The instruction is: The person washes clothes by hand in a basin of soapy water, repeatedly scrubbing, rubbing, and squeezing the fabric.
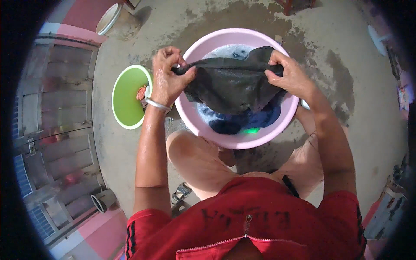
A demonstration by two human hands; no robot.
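A dark, wet cloth garment point(227, 84) is stretched by its edge between my two hands. My left hand point(170, 73) pinches one end of that edge, with a silver bangle on the wrist. At the other end, my right hand point(289, 73) grips between thumb and fingers. The cloth hangs over a pink plastic basin point(237, 143) and covers part of its inside. Soapy water point(224, 51) shows at the basin's far side. Dark blue cloth point(263, 117) lies in the near part, beside a small bright green spot whose nature I cannot tell.
Left of the basin, a green plastic tub point(126, 97) leans tilted with some cloth inside. A whitish bucket point(112, 22) lies at the upper left. A panelled door point(65, 97) lines the left side. The concrete floor point(364, 139) has wet patches around the basin.
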